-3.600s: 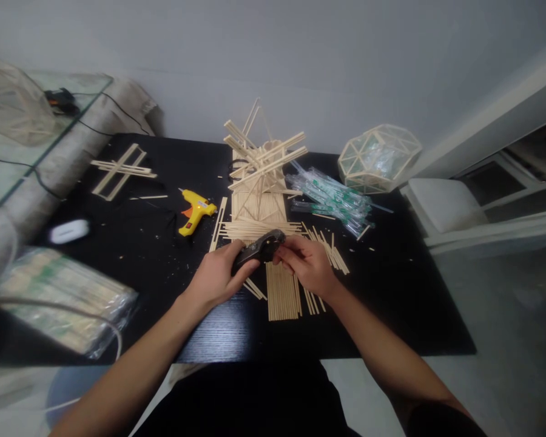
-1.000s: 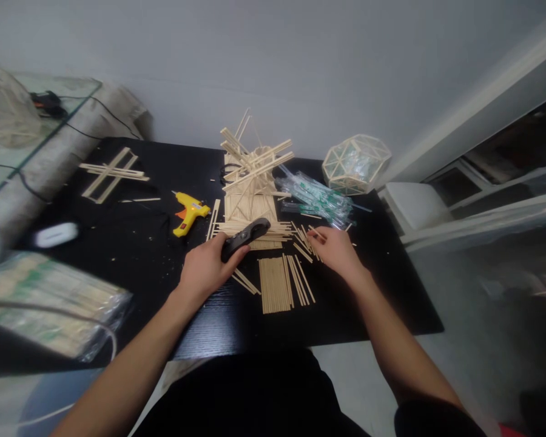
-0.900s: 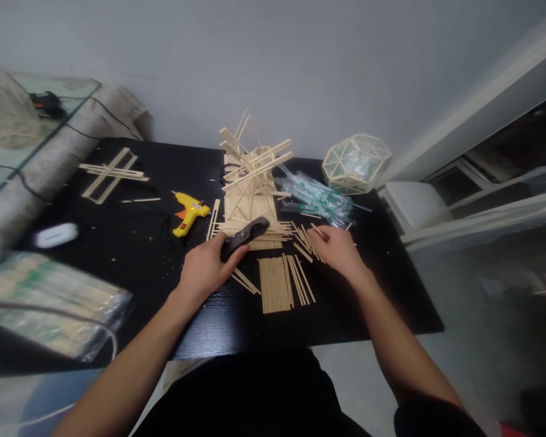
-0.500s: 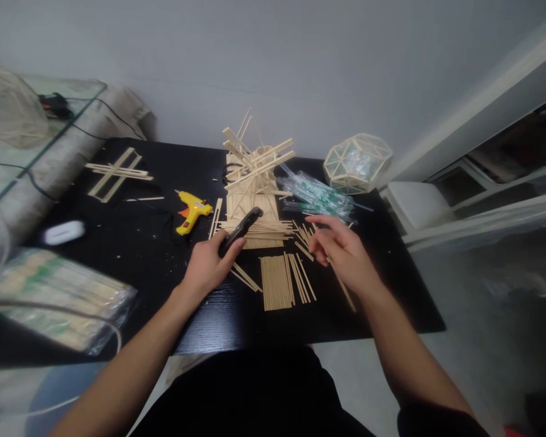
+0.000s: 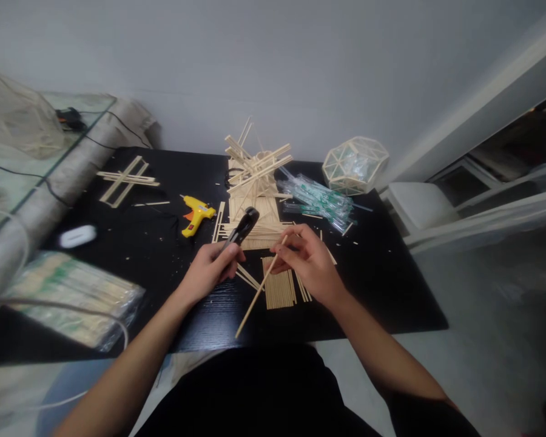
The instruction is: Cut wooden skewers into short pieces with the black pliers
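Observation:
My left hand (image 5: 210, 271) is closed around a black hand tool (image 5: 244, 226) with a rounded head, which points up and away; its exact kind is unclear. Between the fingertips of my right hand (image 5: 307, 261) is a thin bamboo chopstick (image 5: 256, 297), slanting down toward the table's front edge. Under and beside that hand lies a flat row of short cut sticks (image 5: 279, 290), with a few loose ones at its right, partly hidden. Behind both hands, a pile of longer sticks (image 5: 259, 231) rests across a slatted stick panel (image 5: 243, 208).
A yellow glue gun (image 5: 196, 215) lies left of the panel. Crossed stick frames (image 5: 126, 180) are farther left, near a white case (image 5: 77, 236) and a bagged chopstick pack (image 5: 73, 297). Plastic wrappers (image 5: 318, 197) and a stick polyhedron (image 5: 355, 165) stand at the back right.
My right hand has moved left over the short sticks, and its chopstick has swung to slant down leftward. The black tool in my left hand has turned slightly. The view has shifted a little.

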Tool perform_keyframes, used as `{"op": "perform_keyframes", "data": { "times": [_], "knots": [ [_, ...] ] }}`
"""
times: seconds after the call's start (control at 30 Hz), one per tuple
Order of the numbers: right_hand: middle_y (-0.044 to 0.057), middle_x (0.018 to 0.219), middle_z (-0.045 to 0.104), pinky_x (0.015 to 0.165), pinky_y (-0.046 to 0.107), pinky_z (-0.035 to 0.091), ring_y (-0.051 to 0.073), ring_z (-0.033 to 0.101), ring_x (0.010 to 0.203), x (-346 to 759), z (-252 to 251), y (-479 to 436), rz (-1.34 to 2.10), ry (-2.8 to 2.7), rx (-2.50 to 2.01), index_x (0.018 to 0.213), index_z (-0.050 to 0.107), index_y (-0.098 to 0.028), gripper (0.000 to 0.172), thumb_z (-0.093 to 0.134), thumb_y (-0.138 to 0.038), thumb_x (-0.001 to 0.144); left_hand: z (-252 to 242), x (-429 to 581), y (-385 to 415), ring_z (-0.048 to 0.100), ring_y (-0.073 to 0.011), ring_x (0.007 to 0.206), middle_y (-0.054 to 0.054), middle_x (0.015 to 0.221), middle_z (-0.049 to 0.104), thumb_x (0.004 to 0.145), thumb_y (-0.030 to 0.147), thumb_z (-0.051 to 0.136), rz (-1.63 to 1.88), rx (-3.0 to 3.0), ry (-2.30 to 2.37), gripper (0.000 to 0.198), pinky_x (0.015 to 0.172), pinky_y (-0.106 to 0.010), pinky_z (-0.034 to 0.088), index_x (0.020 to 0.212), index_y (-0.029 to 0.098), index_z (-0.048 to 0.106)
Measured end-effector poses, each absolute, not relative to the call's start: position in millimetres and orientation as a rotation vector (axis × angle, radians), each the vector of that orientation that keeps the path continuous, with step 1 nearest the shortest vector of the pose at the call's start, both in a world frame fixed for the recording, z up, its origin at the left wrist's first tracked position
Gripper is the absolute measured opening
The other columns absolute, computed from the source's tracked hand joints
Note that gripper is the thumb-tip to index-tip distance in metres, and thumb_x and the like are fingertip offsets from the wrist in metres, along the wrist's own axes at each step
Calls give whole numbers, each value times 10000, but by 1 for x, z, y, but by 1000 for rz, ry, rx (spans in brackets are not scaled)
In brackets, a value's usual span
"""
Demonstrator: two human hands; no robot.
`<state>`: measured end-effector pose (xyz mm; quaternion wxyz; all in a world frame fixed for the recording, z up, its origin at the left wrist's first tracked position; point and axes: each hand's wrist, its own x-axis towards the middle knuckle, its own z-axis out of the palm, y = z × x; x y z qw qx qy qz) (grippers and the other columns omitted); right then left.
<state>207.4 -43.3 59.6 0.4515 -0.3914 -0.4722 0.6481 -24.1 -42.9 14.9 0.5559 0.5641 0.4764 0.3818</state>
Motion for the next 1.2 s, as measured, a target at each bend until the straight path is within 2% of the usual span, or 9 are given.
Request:
{"op": "perform_keyframes", "data": {
  "times": [0.13, 0.33, 0.47, 0.63, 0.77, 0.87, 0.93, 1.07, 1.2],
  "knots": [
    [-48, 824, 713, 739, 316, 671, 186, 799, 760, 207, 53, -42, 1550, -1037, -996, 942, 505, -250, 367, 828, -392, 840, 19, -30, -66, 426, -74, 403, -55, 624, 697, 870, 596, 701, 928, 1200, 1110, 472, 421, -222, 294, 855, 126, 739],
    [6, 840, 790, 792, 338, 660, 197, 797, 808, 202, 32, -41, 1573, -928, -1042, 868, 524, -235, 399, 880, -388, 771, 18, -41, -92, 499, -72, 411, -66, 711, 752, 844, 356, 774, 1369, 850, 1134, 225, 470, -227, 391, 937, 151, 769],
    [12, 813, 782, 783, 342, 641, 198, 785, 792, 197, 19, -43, 1631, -1063, -1127, 844, 565, -222, 366, 890, -355, 743, 23, -49, -91, 543, -86, 471, -58, 780, 761, 773, 258, 838, 1587, 797, 1221, 201, 497, -237, 434, 939, 163, 774],
    [33, 838, 773, 751, 321, 584, 190, 745, 791, 187, 10, -45, 1527, -1646, -1289, 902, 702, -193, 217, 865, -233, 763, 28, -56, -84, 548, -93, 521, -12, 737, 687, 802, 284, 834, 1688, 865, 1325, 173, 531, -247, 451, 885, 166, 740],
    [69, 952, 751, 754, 312, 540, 182, 700, 808, 171, 9, -40, 1165, -2065, -1413, 958, 700, -174, 194, 820, -132, 811, 32, -59, -81, 553, -105, 572, -2, 743, 650, 811, 306, 831, 1727, 1002, 1454, 197, 560, -255, 451, 805, 180, 679],
    [101, 1032, 736, 820, 331, 512, 213, 687, 918, 159, 9, -36, 956, -2298, -1460, 1024, 674, -161, 179, 729, -89, 869, 35, -62, -81, 550, -117, 593, 7, 710, 630, 830, 338, 811, 1696, 1096, 1545, 212, 595, -265, 459, 786, 189, 666],
    [117, 1045, 732, 844, 341, 494, 230, 678, 957, 153, 9, -34, 872, -2403, -1483, 1062, 658, -152, 174, 650, -76, 907, 36, -63, -82, 554, -124, 612, 15, 680, 618, 842, 351, 797, 1653, 1141, 1604, 220, 628, -266, 468, 771, 193, 662],
    [136, 1019, 730, 814, 342, 480, 237, 673, 910, 147, 10, -31, 818, -2516, -1553, 1101, 647, -133, 217, 553, -54, 923, 34, -65, -83, 598, -143, 662, 19, 661, 613, 853, 371, 783, 1598, 1221, 1659, 233, 666, -271, 478, 758, 195, 662],
    [118, 946, 727, 780, 327, 466, 223, 658, 856, 147, 14, -25, 878, -2475, -1545, 984, 667, -147, 157, 593, -46, 888, 33, -66, -82, 609, -154, 693, 16, 677, 626, 855, 412, 786, 1558, 1261, 1683, 278, 690, -277, 484, 733, 200, 654]
  ]
}}
